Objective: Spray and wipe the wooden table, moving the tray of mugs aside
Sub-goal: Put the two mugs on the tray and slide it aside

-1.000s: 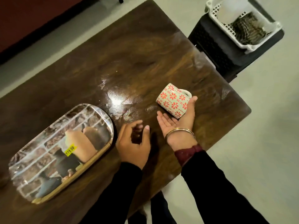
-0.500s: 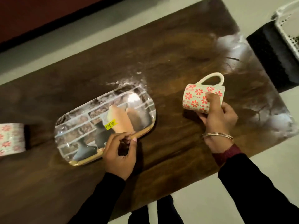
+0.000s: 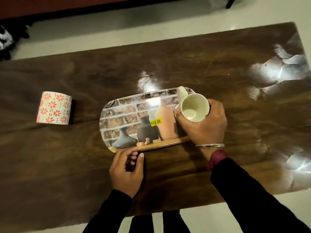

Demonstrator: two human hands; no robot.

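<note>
Both hands are busy at the tray. The right hand has its fingers and thumb wrapped around the body of a mug, holding it over the tray's right end with the pale inside facing up and the handle pointing away from the person. Whether its base touches the tray cannot be told. The left hand is curled, its fingertips gripping the tray's near wooden rim.

A pale, smooth floor surrounds a long wooden table, dark brown with strong grain and glossy. Bright patches of glare lie toward its right end, with a smaller one just beyond the tray. A dark wall base runs along the top of the view, and a black-and-white object, too blurred to name, lies on the floor at upper left.

The tray sits near the table's middle, oblong with rounded ends and printed with stonework and pots. A second mug, white with red flowers, lies on its side well to the left of the tray. A thin metal bangle circles the right wrist, and a yellow price sticker marks the tray's centre.
</note>
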